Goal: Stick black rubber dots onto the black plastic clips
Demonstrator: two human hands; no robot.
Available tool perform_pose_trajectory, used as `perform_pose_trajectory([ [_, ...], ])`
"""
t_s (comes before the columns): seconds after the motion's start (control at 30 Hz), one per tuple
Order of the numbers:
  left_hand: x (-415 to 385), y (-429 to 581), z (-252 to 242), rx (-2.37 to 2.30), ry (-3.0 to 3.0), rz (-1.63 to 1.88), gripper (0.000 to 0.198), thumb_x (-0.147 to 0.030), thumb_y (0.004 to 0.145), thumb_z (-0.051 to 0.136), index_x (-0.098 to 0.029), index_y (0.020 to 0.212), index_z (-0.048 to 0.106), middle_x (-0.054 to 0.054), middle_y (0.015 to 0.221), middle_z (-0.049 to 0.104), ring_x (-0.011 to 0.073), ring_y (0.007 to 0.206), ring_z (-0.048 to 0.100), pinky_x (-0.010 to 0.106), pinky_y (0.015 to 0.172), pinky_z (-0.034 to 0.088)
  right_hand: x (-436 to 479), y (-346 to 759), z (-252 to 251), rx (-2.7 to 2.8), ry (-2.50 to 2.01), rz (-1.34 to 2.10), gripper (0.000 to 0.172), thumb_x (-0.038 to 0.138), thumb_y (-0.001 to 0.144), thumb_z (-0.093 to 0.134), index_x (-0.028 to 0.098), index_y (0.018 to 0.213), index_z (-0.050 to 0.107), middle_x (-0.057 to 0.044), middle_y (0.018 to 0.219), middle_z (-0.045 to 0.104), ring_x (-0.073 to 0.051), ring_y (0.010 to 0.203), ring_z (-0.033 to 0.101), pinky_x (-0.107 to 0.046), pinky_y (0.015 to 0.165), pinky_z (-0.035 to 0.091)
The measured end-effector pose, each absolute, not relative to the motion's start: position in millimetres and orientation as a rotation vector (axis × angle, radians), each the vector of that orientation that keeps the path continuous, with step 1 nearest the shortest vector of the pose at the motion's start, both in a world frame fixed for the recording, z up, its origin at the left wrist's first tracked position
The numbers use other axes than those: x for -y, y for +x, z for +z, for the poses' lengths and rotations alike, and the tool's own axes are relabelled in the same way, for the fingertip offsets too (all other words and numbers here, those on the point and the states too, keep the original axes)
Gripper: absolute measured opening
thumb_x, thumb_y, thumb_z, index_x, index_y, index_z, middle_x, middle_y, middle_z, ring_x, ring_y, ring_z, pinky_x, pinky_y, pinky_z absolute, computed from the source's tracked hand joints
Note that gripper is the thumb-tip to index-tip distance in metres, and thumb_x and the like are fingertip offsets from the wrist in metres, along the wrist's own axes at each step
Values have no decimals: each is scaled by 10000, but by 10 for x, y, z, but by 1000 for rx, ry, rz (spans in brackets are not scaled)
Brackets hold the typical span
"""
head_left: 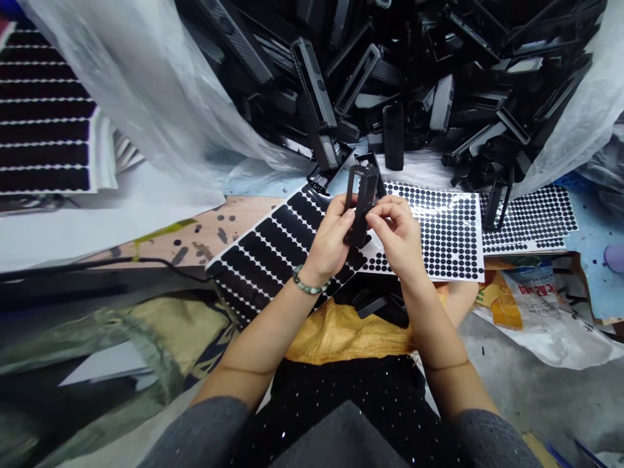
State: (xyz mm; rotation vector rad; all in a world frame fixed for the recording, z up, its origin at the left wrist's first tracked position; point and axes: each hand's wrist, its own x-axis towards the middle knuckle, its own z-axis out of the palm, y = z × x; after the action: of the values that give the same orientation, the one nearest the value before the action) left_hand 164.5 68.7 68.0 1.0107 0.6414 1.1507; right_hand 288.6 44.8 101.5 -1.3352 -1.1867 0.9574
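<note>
My left hand [332, 242] is closed around a long black plastic part [363, 205] with an oblong opening, held tilted over the table edge. The fingers of my right hand [397, 233] are pinched together against the right side of that same part; whether a small piece sits between them I cannot make out. Under my left wrist lies a sheet of black oblong stickers [266, 250]. A white sheet of round black dots [446, 234] lies beside and behind my right hand, with some dots gone near its lower left.
A large heap of similar black parts [390, 71] rises behind my hands, between sheets of clear plastic [160, 84]. More dot sheets [536, 211] lie at the right. At the far left is a stack of oblong-sticker sheets [46, 123]. A yellow sack [341, 335] is below the table edge.
</note>
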Motion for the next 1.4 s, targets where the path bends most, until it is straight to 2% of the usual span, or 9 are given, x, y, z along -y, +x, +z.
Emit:
perform_pose_trajectory([
  [0.17, -641, 1637, 647, -721, 1083, 1171, 388, -551, 879, 589, -252, 1124, 560, 46, 1165, 653, 232, 1178, 608, 403, 1054, 474, -446, 2858, 951, 1180, -1382, 888, 249, 421, 786, 706, 220, 735, 569, -21, 931, 524, -154, 879, 568, -316, 747, 553],
  [0.3, -595, 1518, 677, -727, 1062, 1061, 378, -539, 884, 577, -256, 1132, 538, 52, 1158, 655, 236, 1125, 645, 403, 962, 547, -416, 2910, 857, 1207, -1517, 885, 321, 442, 757, 740, 245, 892, 524, 3, 963, 515, -115, 763, 542, -274, 667, 529],
  [0.4, -563, 1374, 667, -810, 1010, 1003, 355, -498, 904, 551, -255, 1161, 512, 64, 1186, 640, 220, 1079, 665, 366, 875, 591, -320, 2990, 741, 1419, -1640, 749, 329, 426, 789, 715, 243, 1002, 543, -47, 1078, 534, -161, 874, 577, -338, 768, 548],
  [0.5, -550, 1301, 591, -923, 940, 932, 359, -479, 891, 561, -241, 1152, 498, 70, 1167, 632, 192, 995, 691, 305, 764, 612, -199, 3023, 604, 1665, -1726, 555, 217, 348, 801, 705, 213, 928, 591, -123, 1166, 542, -264, 1069, 567, -447, 904, 521],
  [0.6, -567, 1320, 525, -995, 887, 877, 384, -450, 851, 617, -217, 1132, 498, 77, 1144, 633, 169, 933, 707, 246, 672, 602, -124, 3002, 546, 1759, -1706, 523, 65, 251, 870, 582, 216, 819, 601, -136, 1147, 590, -273, 1041, 575, -484, 916, 499],
  [0.8, -584, 1301, 661, -940, 824, 733, 391, -360, 829, 646, -161, 1155, 561, 79, 969, 718, 170, 765, 728, 211, 538, 563, -203, 3120, 825, 1448, -1455, 925, 160, 352, 840, 619, 231, 736, 599, -72, 1075, 598, -214, 1019, 578, -379, 813, 536],
  [0.9, -546, 1257, 773, -884, 837, 676, 374, -334, 825, 660, -157, 1151, 611, 79, 967, 738, 178, 736, 731, 210, 508, 549, -283, 3191, 981, 1332, -1384, 1043, 224, 410, 807, 663, 225, 695, 605, -58, 1060, 597, -204, 1028, 575, -376, 857, 522],
  [1.0, -512, 1242, 843, -861, 864, 665, 362, -340, 827, 671, -171, 1147, 647, 71, 951, 748, 191, 754, 738, 211, 506, 547, -322, 3188, 1052, 1320, -1359, 1070, 240, 420, 791, 683, 222, 673, 614, -51, 1041, 597, -196, 1017, 573, -386, 903, 505],
  [1.4, -489, 1234, 891, -844, 931, 654, 346, -356, 804, 697, -190, 1107, 682, 66, 933, 758, 176, 718, 743, 190, 477, 550, -287, 3155, 1088, 1390, -1402, 1005, 140, 300, 794, 672, 222, 681, 643, -37, 994, 584, -167, 914, 554, -336, 765, 522],
])
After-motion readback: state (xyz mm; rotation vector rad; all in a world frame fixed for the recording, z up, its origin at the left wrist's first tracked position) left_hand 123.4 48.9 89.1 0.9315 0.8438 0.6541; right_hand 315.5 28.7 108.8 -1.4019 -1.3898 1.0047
